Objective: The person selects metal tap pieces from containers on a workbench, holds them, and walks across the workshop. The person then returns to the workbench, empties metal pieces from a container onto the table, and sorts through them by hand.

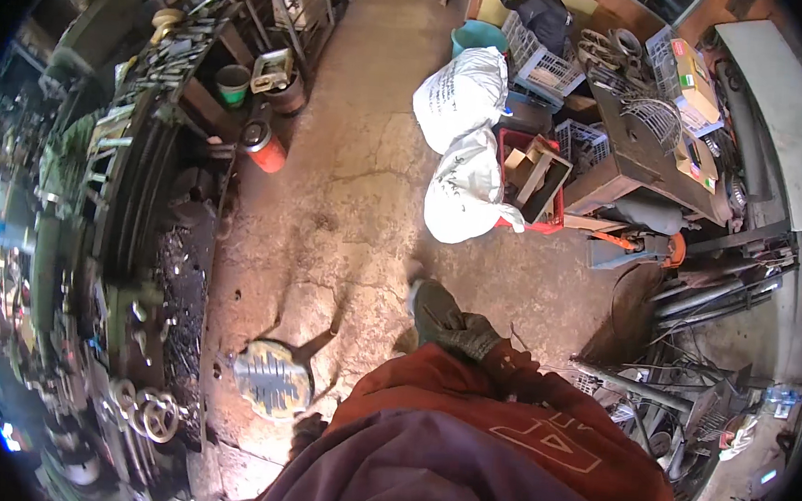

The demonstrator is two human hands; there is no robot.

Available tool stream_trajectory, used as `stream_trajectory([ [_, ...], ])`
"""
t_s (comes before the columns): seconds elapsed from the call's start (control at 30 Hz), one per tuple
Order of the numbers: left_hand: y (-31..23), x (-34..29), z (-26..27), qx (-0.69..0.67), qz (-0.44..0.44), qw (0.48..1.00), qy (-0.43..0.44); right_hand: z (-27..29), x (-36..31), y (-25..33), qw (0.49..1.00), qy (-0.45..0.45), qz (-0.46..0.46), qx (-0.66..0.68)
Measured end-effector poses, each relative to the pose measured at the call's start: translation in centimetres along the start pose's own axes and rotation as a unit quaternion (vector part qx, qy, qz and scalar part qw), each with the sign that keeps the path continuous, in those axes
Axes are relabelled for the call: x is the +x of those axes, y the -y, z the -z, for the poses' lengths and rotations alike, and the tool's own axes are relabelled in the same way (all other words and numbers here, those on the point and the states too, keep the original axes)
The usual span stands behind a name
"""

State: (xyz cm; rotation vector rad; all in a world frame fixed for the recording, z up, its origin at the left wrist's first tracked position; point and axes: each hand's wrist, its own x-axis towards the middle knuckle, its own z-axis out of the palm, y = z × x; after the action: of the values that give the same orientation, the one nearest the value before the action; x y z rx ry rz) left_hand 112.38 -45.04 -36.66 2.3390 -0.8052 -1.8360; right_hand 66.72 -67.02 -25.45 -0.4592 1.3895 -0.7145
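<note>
Stool (273, 380) stands left of the right grip (477, 338) — well apart.

The upper white bag (459, 109), just past twelve o'clock, has dark print, too small for me to read. The lower white bag (462, 199), between one and two o'clock, has dark print bent by folds. At two o'clock, a brown box (702, 93) has coloured labels I can't read. My red top (465, 397) has big white outline letters between four and five o'clock.
</note>
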Motion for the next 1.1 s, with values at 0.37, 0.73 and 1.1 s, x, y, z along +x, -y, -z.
stream_trajectory([
  [0.37, -22.3, 12.5, 7.0, 0.259, -0.207, 0.942, -0.054, -12.6, 16.9, 27.2, 0.978, 0.153, 0.014, -0.143],
  [0.73, -39.0, 31.7, 18.6, 0.323, -0.294, 0.893, -0.105, -30.7, 33.4, 50.2, 0.937, 0.261, 0.069, -0.223],
  [1.1, -75.3, 37.1, 50.6, -0.142, -0.287, 0.894, -0.313, -41.6, 50.1, 63.1, 0.935, 0.22, 0.162, -0.226],
])
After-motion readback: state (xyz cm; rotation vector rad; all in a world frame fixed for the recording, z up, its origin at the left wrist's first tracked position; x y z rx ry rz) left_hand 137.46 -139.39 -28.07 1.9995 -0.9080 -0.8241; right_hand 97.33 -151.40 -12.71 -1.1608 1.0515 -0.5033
